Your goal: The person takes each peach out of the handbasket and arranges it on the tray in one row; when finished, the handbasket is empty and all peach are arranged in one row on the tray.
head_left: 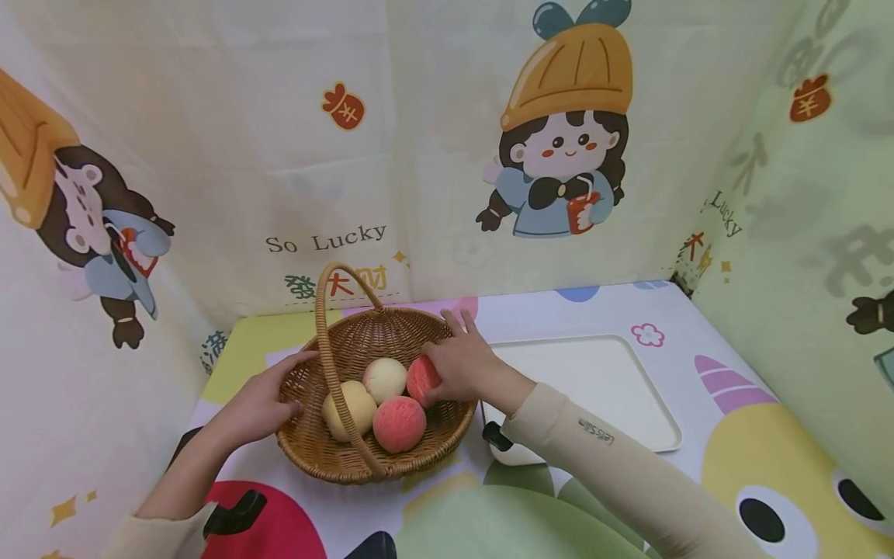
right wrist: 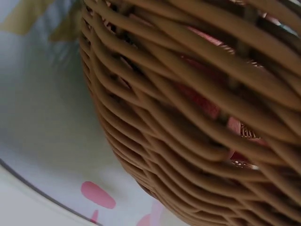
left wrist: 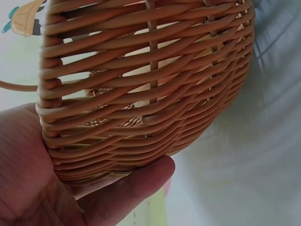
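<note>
A brown wicker basket [head_left: 377, 466] with an arched handle stands on the table, slightly left of centre. My left hand [head_left: 258, 404] grips its left rim; the left wrist view shows the thumb along the outside of the weave [left wrist: 141, 108]. Inside lie a yellow peach [head_left: 352, 411], a cream peach [head_left: 384, 379], a red peach [head_left: 400, 424] and a second red peach [head_left: 421, 379] by the right wall. My right hand [head_left: 464, 365] reaches over the right rim and holds that second peach between thumb and fingers. In the right wrist view the basket wall [right wrist: 188, 117] hides the hand.
A white rectangular tray [head_left: 594, 373] lies right of the basket, partly under my right forearm. Printed cloth walls [head_left: 433, 171] enclose the table at the back and both sides. The tabletop [head_left: 552, 310] carries a colourful cartoon print.
</note>
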`<state>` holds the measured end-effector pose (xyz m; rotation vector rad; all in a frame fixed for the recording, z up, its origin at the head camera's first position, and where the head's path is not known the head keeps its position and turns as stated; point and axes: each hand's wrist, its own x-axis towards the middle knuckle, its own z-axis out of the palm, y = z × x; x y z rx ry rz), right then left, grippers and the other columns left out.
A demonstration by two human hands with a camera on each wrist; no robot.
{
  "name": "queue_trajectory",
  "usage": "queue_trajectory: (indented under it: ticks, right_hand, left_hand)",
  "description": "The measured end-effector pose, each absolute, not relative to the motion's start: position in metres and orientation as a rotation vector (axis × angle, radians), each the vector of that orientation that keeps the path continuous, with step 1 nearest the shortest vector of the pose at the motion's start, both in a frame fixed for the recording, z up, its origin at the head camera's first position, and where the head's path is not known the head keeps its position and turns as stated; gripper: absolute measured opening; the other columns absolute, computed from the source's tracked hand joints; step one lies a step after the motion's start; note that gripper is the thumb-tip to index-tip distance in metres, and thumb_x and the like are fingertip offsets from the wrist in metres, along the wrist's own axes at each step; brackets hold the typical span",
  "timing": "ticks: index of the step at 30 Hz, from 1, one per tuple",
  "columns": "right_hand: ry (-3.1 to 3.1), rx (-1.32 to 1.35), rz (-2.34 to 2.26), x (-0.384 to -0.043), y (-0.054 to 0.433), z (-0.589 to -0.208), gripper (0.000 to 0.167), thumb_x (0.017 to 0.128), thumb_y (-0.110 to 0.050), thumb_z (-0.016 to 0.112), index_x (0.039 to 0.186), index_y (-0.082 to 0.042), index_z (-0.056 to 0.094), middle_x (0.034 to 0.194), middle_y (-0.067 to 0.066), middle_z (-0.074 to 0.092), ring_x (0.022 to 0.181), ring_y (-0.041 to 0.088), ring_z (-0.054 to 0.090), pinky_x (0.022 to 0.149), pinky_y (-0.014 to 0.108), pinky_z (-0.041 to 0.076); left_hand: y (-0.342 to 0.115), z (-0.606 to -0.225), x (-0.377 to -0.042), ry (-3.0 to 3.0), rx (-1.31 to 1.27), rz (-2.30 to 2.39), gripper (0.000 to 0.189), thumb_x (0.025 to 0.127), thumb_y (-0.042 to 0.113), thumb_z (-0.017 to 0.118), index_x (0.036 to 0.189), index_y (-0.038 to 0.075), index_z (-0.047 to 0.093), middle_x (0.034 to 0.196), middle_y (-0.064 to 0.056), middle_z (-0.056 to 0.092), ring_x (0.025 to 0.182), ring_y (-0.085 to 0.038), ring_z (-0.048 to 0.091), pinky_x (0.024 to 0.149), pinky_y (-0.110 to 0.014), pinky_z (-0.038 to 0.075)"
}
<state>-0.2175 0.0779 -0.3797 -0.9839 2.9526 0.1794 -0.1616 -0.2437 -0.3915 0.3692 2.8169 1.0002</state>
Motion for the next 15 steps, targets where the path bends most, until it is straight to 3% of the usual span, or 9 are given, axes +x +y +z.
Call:
queue_trajectory:
  ticks: [10,15]
  right_hand:
    - [2.930,-1.111,-0.397,-0.216,0.092,-0.379,0.072,0.069,-0.052,0.088,0.131,-0.025,0.063,0.129,-0.004,0.066,0.147,0.038,0.027,0.115,0.064,0.010]
    - [2.746,-1.119,-1.081,-0.218,0.106,-0.375,0.071,0.070,-0.036,0.092,0.131,-0.019,0.061,0.129,-0.005,0.062,0.129,0.022,0.050,0.109,0.046,0.036]
  left_hand:
    - [-0.243,-0.391,-0.161,2.821,0.364,1.015,0.074,0.082,-0.008,0.066,0.150,0.006,0.041,0.149,-0.033,0.041,0.125,-0.056,0.049,0.074,-0.049,0.057]
    - [-0.243,-0.390,-0.160,2.808,0.351,1.032,0.073,0.083,-0.008,0.066,0.150,0.006,0.042,0.150,-0.033,0.039,0.126,-0.057,0.047,0.074,-0.051,0.058]
